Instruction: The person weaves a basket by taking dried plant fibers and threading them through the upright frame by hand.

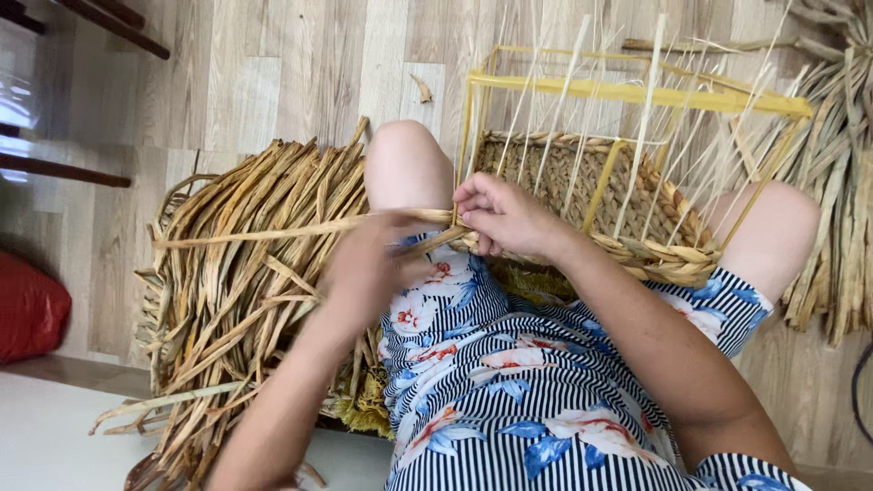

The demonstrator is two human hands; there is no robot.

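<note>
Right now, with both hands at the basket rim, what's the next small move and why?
Probably draw the long dried strand taut and tuck it behind the next upright stake. The left hand holds the strand, which trails out to the left, while the right hand pins it at the woven basket rim, where the braid ends.

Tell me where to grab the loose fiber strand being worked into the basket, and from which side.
Probably the strand a little left of the basket rim, near where the left hand is. It lies flat and level, running leftward over the fiber pile, so pinch across its width from above. The right hand pins the woven end.
</note>
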